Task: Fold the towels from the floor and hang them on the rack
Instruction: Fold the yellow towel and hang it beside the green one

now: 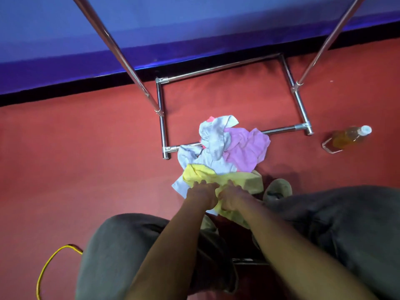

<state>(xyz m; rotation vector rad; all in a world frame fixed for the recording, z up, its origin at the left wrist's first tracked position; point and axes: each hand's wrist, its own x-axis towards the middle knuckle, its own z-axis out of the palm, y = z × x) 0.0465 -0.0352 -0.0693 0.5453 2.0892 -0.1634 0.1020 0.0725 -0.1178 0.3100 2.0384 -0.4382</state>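
Note:
A heap of towels lies on the red floor against the front bar of the metal rack. A yellow towel sits nearest me, with grey towels and a pink towel behind it. My left hand and my right hand rest side by side on the yellow towel, fingers curled into its cloth. The rack's two slanted uprights rise toward the top of the view; its hanging bar is out of sight.
A plastic bottle of amber liquid lies on the floor right of the rack. A yellow cable loops at lower left. My knees in grey trousers flank my arms, and a shoe shows beside the towels. A blue wall stands behind.

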